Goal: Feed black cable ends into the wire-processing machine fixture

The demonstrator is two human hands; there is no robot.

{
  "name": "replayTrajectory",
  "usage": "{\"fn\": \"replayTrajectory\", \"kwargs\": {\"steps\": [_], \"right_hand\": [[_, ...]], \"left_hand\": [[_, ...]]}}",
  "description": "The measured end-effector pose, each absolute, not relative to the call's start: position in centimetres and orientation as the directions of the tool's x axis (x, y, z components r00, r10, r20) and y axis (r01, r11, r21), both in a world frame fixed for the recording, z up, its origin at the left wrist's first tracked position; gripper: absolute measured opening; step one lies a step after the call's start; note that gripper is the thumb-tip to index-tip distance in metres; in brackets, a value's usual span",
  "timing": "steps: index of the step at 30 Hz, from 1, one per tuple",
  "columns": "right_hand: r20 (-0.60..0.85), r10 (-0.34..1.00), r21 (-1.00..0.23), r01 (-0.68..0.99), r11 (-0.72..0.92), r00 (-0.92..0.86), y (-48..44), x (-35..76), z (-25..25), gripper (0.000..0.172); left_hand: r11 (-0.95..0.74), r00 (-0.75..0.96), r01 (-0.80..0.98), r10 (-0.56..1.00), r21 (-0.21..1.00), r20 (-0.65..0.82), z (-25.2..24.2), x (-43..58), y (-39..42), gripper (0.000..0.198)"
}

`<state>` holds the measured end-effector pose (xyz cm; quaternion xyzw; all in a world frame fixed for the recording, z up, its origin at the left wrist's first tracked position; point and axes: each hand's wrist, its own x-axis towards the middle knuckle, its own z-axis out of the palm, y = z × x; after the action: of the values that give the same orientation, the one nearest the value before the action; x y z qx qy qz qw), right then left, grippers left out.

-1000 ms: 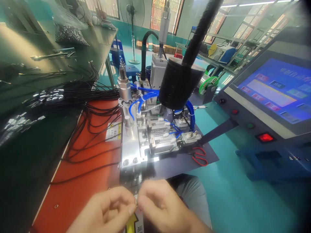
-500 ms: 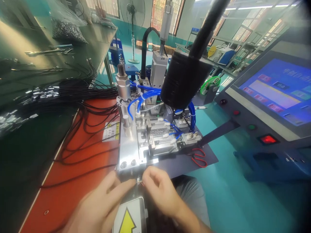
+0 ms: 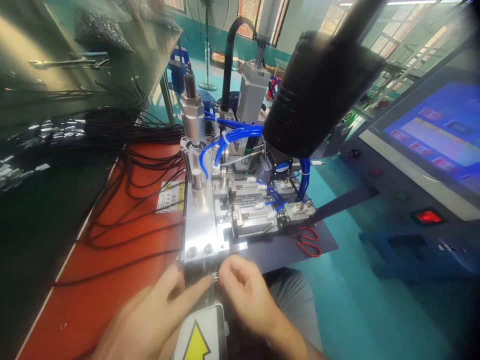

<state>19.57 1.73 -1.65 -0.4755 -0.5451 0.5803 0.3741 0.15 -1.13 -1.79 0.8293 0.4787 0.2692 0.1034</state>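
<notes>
My right hand (image 3: 243, 290) is closed in a pinch at the front of the metal machine (image 3: 202, 225), its fingertips at a small metallic part (image 3: 215, 276) with a bit of red by it. My left hand (image 3: 157, 305) lies to the left, index finger stretched out so that its tip touches or nearly touches the same part. The left thumb is apart from that finger, near the machine's front corner. Below the hands is a white plate with a yellow arrow (image 3: 197, 342). What exactly the right fingers pinch is too small to name.
Black cables (image 3: 150, 155) spread over the orange surface (image 3: 112, 270) at left. Red-handled scissors (image 3: 309, 242) lie right of the machine. A black cylinder (image 3: 311, 100) hangs above it. The control screen (image 3: 438, 135) stands at right; wrenches (image 3: 71, 61) lie at back left.
The view has shifted slightly, with the black cylinder looming larger and the screen further right. Both hands stay nearly in place; the left index fingertip has edged closer to the small part.
</notes>
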Motion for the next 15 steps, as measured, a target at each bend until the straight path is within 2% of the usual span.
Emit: {"fn": "replayTrajectory", "kwargs": {"steps": [9, 15], "right_hand": [[-0.165, 0.953, -0.986, 0.039, -0.161, -0.252, 1.5, 19.4, -1.8, 0.026], [-0.134, 0.956, -0.991, 0.049, -0.126, -0.261, 1.5, 19.6, -1.9, 0.026]], "left_hand": [[-0.556, 0.437, 0.733, 0.827, 0.392, 0.355, -2.6, -0.4, -1.3, 0.043], [-0.545, 0.436, 0.744, 0.834, 0.386, 0.337, -2.8, -0.5, -1.5, 0.045]]}}
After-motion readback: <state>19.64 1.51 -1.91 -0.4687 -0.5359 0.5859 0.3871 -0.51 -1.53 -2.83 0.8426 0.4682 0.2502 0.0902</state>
